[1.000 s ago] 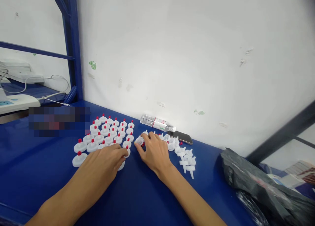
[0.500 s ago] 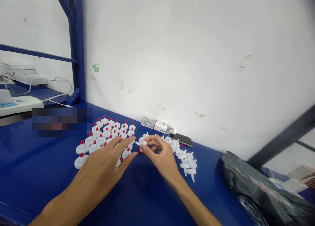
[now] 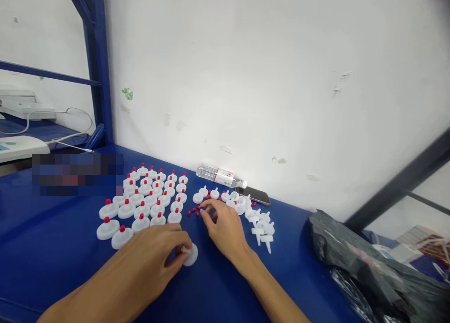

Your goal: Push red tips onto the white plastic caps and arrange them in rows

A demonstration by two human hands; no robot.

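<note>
My left hand [image 3: 158, 250] pinches a white nozzle cap [image 3: 191, 256], a round plastic lid with a thin spout, low over the blue table. My right hand [image 3: 225, 224] is a little farther off, with thumb and index finger closed about a small red tip cap [image 3: 199, 207]. More loose red tip caps [image 3: 193, 210] lie by those fingertips. Left of the hands, several white nozzle caps topped in red [image 3: 142, 222] stand upright in rows. A heap of white nozzle caps without red tips [image 3: 258, 220] lies right of my right hand.
A clear water bottle [image 3: 221, 176] lies along the wall, with a phone [image 3: 253, 195] beside it. A dark plastic bag [image 3: 365, 262] rests at the right. At the left are a blue metal post [image 3: 101, 70] and a white power strip [image 3: 24, 148].
The white nozzle cap has gone from my right hand to my left, which has come down nearer to me. My right hand has lowered to the red tip caps. The view has shifted slightly.
</note>
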